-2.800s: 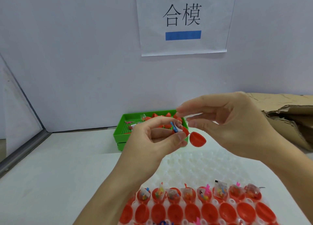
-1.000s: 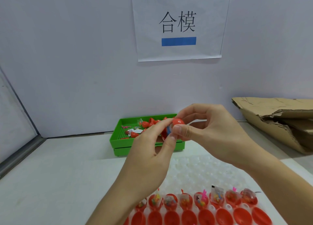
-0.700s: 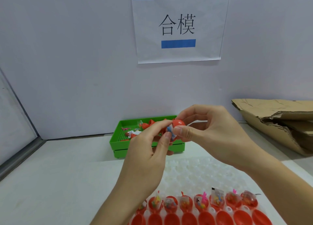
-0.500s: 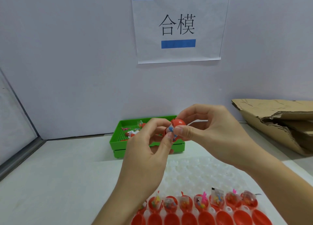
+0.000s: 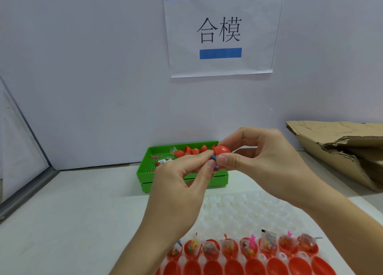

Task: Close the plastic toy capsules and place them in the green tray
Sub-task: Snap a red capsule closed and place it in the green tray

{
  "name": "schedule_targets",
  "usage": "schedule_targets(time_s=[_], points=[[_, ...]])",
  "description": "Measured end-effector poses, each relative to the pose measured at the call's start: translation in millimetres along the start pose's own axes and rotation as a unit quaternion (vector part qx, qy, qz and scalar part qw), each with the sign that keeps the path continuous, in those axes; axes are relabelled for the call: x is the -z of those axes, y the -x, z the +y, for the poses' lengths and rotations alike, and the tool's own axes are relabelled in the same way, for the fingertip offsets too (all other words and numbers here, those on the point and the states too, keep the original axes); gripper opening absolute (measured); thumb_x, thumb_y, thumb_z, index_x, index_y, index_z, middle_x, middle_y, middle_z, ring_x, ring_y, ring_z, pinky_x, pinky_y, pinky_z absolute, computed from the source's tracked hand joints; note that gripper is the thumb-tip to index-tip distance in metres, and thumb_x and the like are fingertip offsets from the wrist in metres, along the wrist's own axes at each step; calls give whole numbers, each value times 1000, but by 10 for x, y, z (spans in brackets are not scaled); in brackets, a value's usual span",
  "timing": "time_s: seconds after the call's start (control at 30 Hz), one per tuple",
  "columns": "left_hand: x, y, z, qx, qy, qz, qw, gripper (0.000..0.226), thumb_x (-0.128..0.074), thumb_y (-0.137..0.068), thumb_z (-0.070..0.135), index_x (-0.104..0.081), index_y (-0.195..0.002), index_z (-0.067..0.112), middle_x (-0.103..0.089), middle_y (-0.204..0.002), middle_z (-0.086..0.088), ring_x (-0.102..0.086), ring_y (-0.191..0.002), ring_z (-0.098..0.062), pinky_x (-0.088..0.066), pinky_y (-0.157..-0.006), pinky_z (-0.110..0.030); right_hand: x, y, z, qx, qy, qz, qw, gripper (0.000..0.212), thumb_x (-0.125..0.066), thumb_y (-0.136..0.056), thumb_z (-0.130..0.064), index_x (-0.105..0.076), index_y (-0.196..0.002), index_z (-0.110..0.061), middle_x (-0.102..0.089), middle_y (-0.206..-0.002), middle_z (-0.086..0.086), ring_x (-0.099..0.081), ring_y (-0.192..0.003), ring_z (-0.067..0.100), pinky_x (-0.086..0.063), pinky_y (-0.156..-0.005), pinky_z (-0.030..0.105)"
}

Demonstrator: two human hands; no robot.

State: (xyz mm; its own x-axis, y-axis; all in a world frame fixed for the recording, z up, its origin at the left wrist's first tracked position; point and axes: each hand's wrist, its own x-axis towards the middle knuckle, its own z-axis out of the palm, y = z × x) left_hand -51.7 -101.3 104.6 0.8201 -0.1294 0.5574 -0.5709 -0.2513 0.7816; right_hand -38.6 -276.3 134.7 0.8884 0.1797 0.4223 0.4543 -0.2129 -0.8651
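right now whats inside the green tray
The green tray shows several red capsules, a clear toy packet and a pink piece on its floor. Its right part is hidden behind the hands and their fingers.

A factory assembly station; a printed wall sign [image 5: 220,31], white partitions, a tray of capsule halves [image 5: 248,260].

Both hands, left [image 5: 178,183] and right [image 5: 263,162], pinch a red capsule [image 5: 222,151] above the green tray [image 5: 145,171]; blue toy [image 5: 213,158] protruding.
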Motion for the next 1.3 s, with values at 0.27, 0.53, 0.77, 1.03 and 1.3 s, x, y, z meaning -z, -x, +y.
schedule_targets(time_s=[0.27, 0.53, 0.77, 1.03, 1.3], points=[[-71, 17, -19, -48, -43, 58, 996, 33, -67, -84, 33, -71, -116, 27, -72, -101, 19, -67, -98, 2, -58, -76, -19, 9, -3, -11, 0, -35, 4, 999, 28, -80, -61, -39, -75, -81, -20, -77, -85, 3, -76, -78, 18, -58, -71, 21], [-75, 16, 41, -65, -39, 91, 993, 27, -60, -89, 32, -61, -110, 49, -71, -99, 26, -70, -91, -3, -56, -77, -17, 50, -1, -21, 17, -63, -22, 998, 23, -81, -69, -26, -78, -90, -17, -78, -90, 3, -76, -86, 19, -58, -82, 26], [-79, 16, 2, -91, -117, 77, 986, 29, -58, -97, 22, -68, -124, 24, -69, -104, 20, -63, -102, 5, -55, -80, -18, -35, 19, 0, 42, -33, 0, 999, 19, -79, -69, -30, -77, -87, -26, -78, -84, -1, -76, -82, 15, -60, -78, 28], [-54, 13, 65, -27, -15, 79, 996, 46, -67, -85, 34, -61, -130, 27, -73, -100, 17, -67, -97, 4, -50, -80, -7, -11, 14, 28, 39, -28, 7, 999, 21, -78, -69, -31, -78, -88, -21, -78, -84, 2, -76, -81, 17, -60, -83, 37], [-6, -28, 91, 13, 112, 46, 993, 29, -73, -71, 26, -73, -100, 23, -76, -92, 11, -71, -89, -5, -52, -76, -11, 10, 13, 24, 80, -25, -4, 996, 24, -79, -67, -30, -77, -91, -26, -78, -84, 1, -75, -81, 19, -61, -77, 34]])
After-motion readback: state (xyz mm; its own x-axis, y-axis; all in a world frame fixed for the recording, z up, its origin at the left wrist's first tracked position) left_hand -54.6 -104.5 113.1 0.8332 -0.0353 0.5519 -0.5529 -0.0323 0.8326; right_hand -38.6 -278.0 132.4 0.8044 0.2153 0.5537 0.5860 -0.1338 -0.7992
